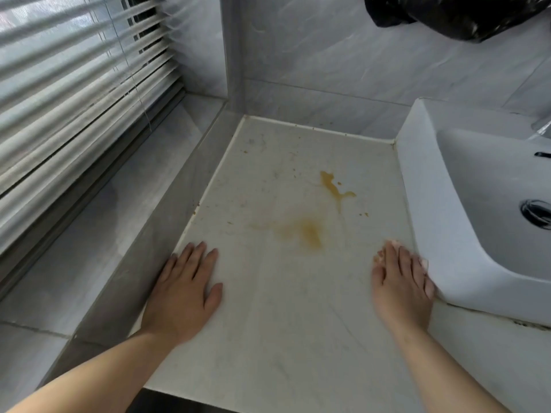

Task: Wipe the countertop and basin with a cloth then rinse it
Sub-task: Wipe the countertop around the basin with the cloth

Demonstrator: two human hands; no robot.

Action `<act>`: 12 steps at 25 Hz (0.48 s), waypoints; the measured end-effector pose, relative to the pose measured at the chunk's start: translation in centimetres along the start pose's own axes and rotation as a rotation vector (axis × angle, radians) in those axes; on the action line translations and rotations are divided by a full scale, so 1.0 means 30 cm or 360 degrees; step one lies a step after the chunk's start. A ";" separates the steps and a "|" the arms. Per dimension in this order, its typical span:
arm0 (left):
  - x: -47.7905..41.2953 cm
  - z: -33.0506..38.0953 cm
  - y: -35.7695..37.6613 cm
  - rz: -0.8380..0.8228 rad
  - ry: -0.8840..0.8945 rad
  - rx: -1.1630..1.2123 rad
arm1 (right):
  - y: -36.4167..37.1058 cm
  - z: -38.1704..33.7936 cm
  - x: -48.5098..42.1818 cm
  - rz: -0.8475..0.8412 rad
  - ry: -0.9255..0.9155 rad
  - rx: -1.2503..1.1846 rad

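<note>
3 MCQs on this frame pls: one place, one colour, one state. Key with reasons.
1. The basin sits where from the stains? A) left B) right C) nearer the camera
2. Stain colour? A) blue B) yellow-brown C) black
3. The hands? A) left hand and right hand flat on the countertop, holding nothing B) left grips a cloth C) both in fists
1 B: its white wall lines the countertop's right edge. 2 B: both patches are yellow-brown. 3 A: fingers straight, nothing held.
</note>
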State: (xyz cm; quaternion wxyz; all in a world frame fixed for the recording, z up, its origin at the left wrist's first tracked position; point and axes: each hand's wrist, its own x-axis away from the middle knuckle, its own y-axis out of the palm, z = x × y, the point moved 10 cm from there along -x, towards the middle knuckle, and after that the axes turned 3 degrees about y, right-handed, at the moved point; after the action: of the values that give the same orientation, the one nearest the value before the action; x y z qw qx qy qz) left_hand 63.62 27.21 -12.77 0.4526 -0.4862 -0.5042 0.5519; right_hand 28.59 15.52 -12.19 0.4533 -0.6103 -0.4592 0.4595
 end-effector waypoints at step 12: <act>0.004 -0.004 0.001 -0.0047 0.0005 0.0058 | 0.070 -0.498 0.090 0.0000 -0.0913 -0.0131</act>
State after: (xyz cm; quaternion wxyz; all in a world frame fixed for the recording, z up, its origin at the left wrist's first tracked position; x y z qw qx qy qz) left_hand 63.72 27.34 -12.80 0.4702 -0.4713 -0.5005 0.5534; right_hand 43.93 15.85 -12.15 0.2799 -0.4733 -0.5869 0.5943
